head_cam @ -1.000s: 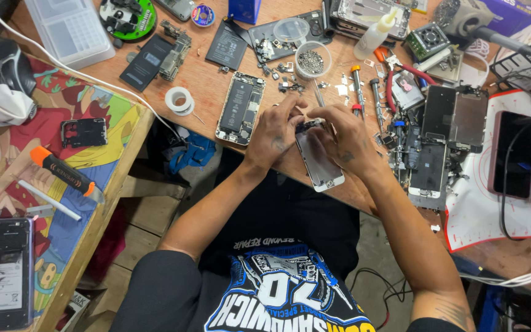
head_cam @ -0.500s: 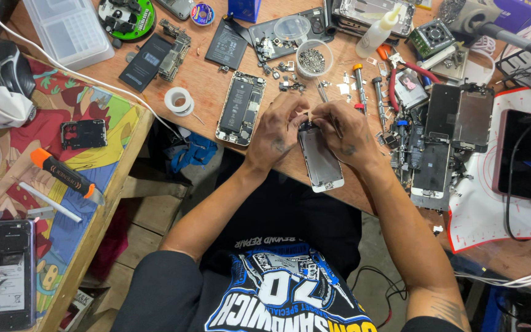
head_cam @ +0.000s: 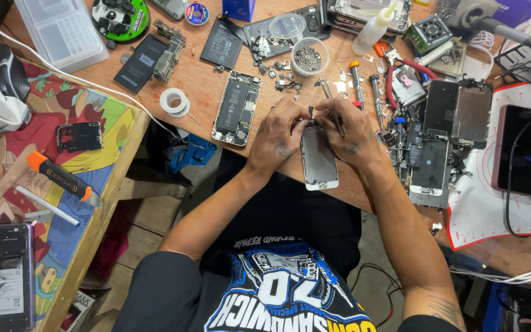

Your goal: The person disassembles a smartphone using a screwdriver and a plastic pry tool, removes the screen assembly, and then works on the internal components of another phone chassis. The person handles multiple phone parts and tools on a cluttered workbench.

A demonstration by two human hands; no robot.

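At frame centre, left hand and right hand pinch the detached phone screen; opened phone body awaits reassembly.

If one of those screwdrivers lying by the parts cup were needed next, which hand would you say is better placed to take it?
Probably the right hand. The screwdrivers lie just beyond it, on its side, while the left hand sits further off and steadies the phone screen.
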